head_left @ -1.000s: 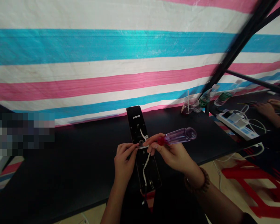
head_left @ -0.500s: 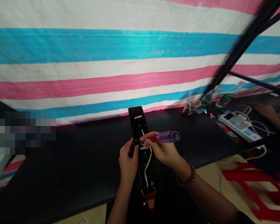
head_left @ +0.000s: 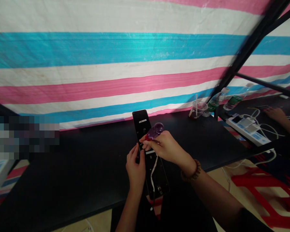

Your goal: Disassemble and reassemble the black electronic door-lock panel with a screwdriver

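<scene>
A long black panel (head_left: 157,175), with small white labels and a white cable (head_left: 152,175) along it, reaches from the table's front edge toward the back. My left hand (head_left: 136,164) grips its left edge, thumb on the face and fingers at the side. In my right hand (head_left: 168,146) is a screwdriver with a clear purple and red handle (head_left: 157,130), pinched near the red end and tilted up over the middle of the panel. The screwdriver's tip is hidden behind my fingers.
On the black table (head_left: 91,170) a plastic cup with a straw (head_left: 199,109) and green-labelled bottles (head_left: 214,102) stand at the back right. A white power strip (head_left: 250,130) with cables lies farther right, near another person's hand (head_left: 275,113). A red stool (head_left: 261,193) stands below.
The screwdriver handle has swung from pointing right to standing more upright, leaning away. My right hand has turned with it. My left hand keeps hold of the panel.
</scene>
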Demonstrator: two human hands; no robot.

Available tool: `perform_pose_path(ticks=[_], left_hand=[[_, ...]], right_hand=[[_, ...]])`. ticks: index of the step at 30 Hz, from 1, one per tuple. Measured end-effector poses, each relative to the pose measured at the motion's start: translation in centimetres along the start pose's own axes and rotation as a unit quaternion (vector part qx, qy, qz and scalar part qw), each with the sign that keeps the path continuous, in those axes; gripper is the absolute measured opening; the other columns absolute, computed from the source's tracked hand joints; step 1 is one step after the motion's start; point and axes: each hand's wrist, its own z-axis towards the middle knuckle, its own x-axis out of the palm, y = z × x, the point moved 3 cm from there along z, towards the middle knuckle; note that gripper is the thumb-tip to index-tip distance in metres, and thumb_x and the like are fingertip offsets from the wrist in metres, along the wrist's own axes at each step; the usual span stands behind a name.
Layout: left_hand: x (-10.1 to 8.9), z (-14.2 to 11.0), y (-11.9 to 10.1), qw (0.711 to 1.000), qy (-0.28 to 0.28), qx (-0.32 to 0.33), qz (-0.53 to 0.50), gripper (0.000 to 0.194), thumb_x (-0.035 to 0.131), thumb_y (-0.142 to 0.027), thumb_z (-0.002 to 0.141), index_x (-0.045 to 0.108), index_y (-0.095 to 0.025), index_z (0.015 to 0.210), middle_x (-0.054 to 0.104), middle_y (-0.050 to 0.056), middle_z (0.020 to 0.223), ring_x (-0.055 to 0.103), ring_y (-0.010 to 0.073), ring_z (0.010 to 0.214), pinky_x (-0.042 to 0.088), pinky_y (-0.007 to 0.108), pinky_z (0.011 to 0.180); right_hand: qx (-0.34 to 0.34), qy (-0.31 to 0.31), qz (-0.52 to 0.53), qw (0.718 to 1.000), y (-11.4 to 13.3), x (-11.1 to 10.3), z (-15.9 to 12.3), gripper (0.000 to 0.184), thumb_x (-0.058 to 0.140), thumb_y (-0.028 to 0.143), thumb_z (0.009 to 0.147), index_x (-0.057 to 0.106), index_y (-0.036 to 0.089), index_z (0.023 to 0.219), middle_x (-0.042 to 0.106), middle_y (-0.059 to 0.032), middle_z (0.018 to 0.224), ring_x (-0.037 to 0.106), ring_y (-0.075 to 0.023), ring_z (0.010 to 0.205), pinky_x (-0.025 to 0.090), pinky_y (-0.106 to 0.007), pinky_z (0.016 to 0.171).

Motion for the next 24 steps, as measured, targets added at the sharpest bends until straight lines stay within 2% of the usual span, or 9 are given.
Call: perform_pose_path(ticks=[5,10,13,16,20,24], left_hand=[[0.1,-0.2,-0.4,1.000,-0.001,-0.006,-0.007,0.037,0.058,-0.038,0.091,0.068,-0.021,0.123,0.066,0.012,0.123,0.062,0.0238,0.113,0.051,0.038,0.091],[0.2,-0.2,-0.3,1.000,0.001,-0.008,-0.019,0.038,0.058,-0.040,0.091,0.067,-0.020,0.123,0.066,0.012,0.121,0.064,0.0227,0.110,0.053,0.033,0.081],[0.2,-0.3,0.0,1.000,0.000,-0.012,-0.029,0.041,0.059,-0.041,0.091,0.067,-0.020,0.125,0.068,0.012,0.120,0.064,0.0228,0.110,0.054,0.034,0.084],[0.4,-0.4,0.2,0.998,0.001,-0.043,-0.047,0.044,0.060,-0.042,0.090,0.065,-0.019,0.128,0.070,0.012,0.121,0.066,0.0239,0.110,0.054,0.038,0.090],[0.7,-0.6,-0.1,0.991,0.008,-0.088,-0.097,0.044,0.058,-0.040,0.092,0.064,-0.018,0.129,0.067,0.011,0.130,0.062,0.0255,0.123,0.047,0.041,0.106],[0.9,-1.0,-0.6,0.988,0.008,-0.094,-0.124,0.044,0.060,-0.035,0.091,0.063,-0.018,0.132,0.065,0.011,0.133,0.059,0.0268,0.127,0.046,0.044,0.109]], right_hand=[[0.002,-0.047,0.018,0.999,-0.4,0.8,0.7,0.016,0.061,0.028,0.093,0.075,0.019,0.090,0.073,-0.0047,0.080,0.070,-0.0158,0.070,0.056,-0.027,0.066],[-0.016,-0.002,0.007,1.000,0.2,0.8,0.7,0.019,0.057,0.025,0.095,0.075,0.018,0.092,0.074,-0.0046,0.084,0.069,-0.0141,0.072,0.055,-0.025,0.068],[-0.028,0.031,-0.011,0.999,0.7,0.2,0.6,0.024,0.052,0.017,0.096,0.075,0.019,0.102,0.075,-0.0048,0.090,0.070,-0.0135,0.077,0.054,-0.025,0.073],[-0.041,0.047,-0.039,0.997,0.8,-0.1,0.5,0.029,0.049,0.014,0.097,0.074,0.020,0.109,0.076,-0.0054,0.097,0.070,-0.0138,0.082,0.054,-0.025,0.076],[-0.030,0.023,-0.044,0.998,0.2,0.4,0.5,0.022,0.054,0.021,0.097,0.075,0.018,0.101,0.075,-0.0050,0.086,0.070,-0.0140,0.073,0.053,-0.024,0.068],[-0.029,-0.008,0.003,1.000,-0.3,1.1,0.5,0.020,0.059,0.028,0.095,0.076,0.018,0.093,0.073,-0.0047,0.082,0.070,-0.0147,0.071,0.055,-0.025,0.065]])
